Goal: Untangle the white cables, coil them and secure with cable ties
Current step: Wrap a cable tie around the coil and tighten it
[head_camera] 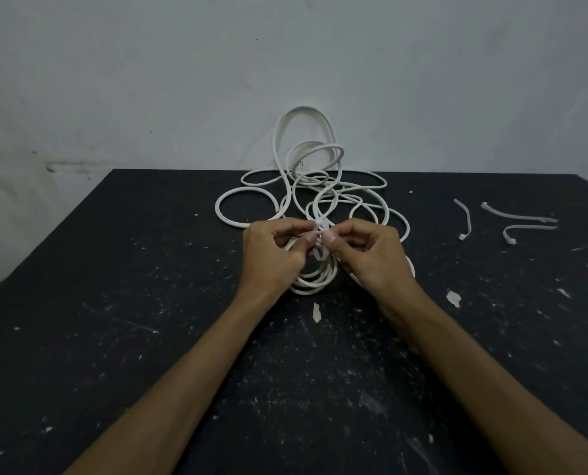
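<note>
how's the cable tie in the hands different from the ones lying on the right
The cable tie in the hands is bent into a loop over the coiled cable, pinched by the left hand and right hand. The three spare ties lie loose, unfastened and untouched on the black table. All are white strips.

A black table point(148, 337), scuffed and flecked with white specks and chips of paint, stands against a pale wall. Near its far edge lies a loose tangle of white cable point(306, 197), some loops rearing up against the wall, and just in front of it, nearer the person, a smaller coil of white cable point(314, 281) rests on the tabletop. Well apart to the right lie three spare cable ties point(511, 222), each slightly curved.
</note>
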